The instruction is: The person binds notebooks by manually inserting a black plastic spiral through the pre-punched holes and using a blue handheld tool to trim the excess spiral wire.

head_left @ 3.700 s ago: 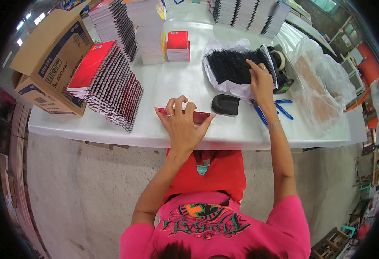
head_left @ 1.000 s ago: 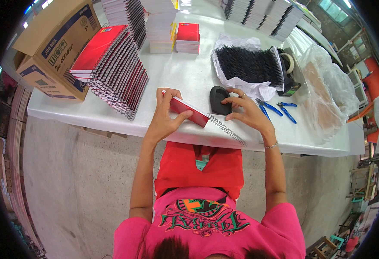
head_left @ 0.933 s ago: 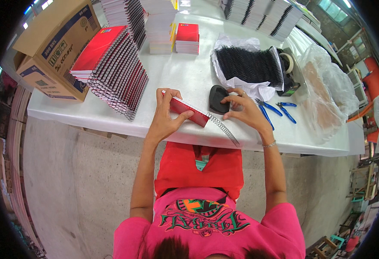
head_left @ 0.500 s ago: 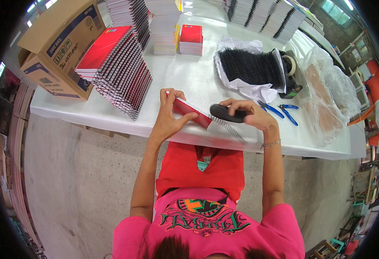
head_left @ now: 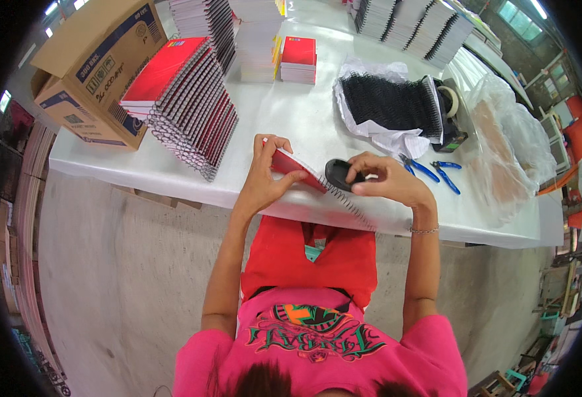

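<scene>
Holding the red notebook (head_left: 286, 163) at the tabletop's (head_left: 258, 109) near side: left hand (head_left: 271, 178) grip pinches it, right hand (head_left: 393, 182) grip clasps a rounded black tool (head_left: 338, 173) by the coil (head_left: 348, 204), contact unclear. Coil looks only partly in, long tail out the notebook's right end, threaded length unreadable; bound stack (head_left: 192, 109) sits left, spare coils (head_left: 390, 99) far right. Forearms reach in from the near side, right hand angled left.
</scene>
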Action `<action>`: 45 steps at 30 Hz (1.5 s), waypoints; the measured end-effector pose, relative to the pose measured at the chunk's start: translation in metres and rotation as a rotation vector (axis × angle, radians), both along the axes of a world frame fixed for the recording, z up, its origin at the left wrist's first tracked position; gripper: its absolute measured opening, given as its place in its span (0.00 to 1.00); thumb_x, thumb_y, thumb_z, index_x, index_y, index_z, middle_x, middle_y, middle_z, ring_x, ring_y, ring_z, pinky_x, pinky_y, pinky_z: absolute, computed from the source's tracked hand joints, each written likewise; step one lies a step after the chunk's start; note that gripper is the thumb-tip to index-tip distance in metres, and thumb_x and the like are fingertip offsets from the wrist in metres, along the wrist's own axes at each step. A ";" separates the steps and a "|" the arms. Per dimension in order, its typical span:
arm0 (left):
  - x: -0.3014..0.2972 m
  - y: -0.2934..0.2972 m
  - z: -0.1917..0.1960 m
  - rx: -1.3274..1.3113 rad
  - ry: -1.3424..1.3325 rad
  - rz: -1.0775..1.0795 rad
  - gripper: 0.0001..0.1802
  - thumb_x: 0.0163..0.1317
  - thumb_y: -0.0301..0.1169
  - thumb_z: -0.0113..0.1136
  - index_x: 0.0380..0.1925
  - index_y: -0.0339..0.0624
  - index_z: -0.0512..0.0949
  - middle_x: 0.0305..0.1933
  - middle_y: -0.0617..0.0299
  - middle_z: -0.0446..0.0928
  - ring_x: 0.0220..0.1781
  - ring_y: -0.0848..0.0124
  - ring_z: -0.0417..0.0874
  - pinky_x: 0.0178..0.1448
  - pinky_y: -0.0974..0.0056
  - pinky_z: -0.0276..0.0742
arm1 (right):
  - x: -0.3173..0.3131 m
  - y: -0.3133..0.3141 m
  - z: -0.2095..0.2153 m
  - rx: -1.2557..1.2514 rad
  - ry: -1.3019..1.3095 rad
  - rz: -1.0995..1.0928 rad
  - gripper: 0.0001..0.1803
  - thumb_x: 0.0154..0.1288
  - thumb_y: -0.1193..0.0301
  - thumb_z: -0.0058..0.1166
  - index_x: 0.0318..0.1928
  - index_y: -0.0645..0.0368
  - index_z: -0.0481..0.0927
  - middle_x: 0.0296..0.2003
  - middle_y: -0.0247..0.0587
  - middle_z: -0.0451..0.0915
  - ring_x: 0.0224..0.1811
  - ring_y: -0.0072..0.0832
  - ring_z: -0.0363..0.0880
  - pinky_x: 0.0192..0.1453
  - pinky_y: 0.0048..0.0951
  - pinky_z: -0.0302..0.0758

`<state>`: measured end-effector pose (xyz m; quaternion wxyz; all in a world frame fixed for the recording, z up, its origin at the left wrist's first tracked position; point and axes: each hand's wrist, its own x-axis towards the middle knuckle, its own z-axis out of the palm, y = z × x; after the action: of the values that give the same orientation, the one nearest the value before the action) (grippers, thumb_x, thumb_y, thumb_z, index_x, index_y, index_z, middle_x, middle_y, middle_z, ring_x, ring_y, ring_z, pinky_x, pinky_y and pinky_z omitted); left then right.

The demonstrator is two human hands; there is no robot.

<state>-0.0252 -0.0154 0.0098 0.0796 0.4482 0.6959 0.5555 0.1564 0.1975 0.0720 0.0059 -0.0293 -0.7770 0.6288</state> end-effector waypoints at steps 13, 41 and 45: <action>0.000 -0.001 -0.004 0.045 -0.007 -0.041 0.37 0.45 0.37 0.78 0.53 0.44 0.66 0.50 0.62 0.63 0.56 0.68 0.67 0.61 0.65 0.64 | -0.001 -0.008 -0.013 0.038 -0.136 -0.302 0.19 0.55 0.61 0.71 0.43 0.59 0.84 0.50 0.39 0.75 0.45 0.24 0.75 0.52 0.25 0.72; -0.003 -0.007 -0.015 0.150 -0.302 -0.213 0.38 0.55 0.28 0.68 0.63 0.46 0.59 0.52 0.62 0.61 0.51 0.74 0.67 0.62 0.66 0.63 | 0.005 -0.004 -0.001 -0.139 -0.004 0.112 0.28 0.50 0.49 0.72 0.37 0.57 0.74 0.54 0.38 0.70 0.50 0.26 0.69 0.56 0.27 0.66; -0.005 -0.006 -0.016 0.176 -0.427 -0.314 0.29 0.59 0.28 0.64 0.59 0.45 0.63 0.49 0.64 0.64 0.49 0.76 0.68 0.57 0.69 0.66 | -0.007 -0.011 0.005 -0.219 -0.010 0.032 0.22 0.54 0.57 0.72 0.37 0.57 0.75 0.50 0.34 0.70 0.49 0.23 0.69 0.55 0.26 0.66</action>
<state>-0.0305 -0.0210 -0.0063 0.2704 0.4282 0.5345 0.6766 0.1489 0.1863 0.0771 -0.0112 -0.0203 -0.7039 0.7099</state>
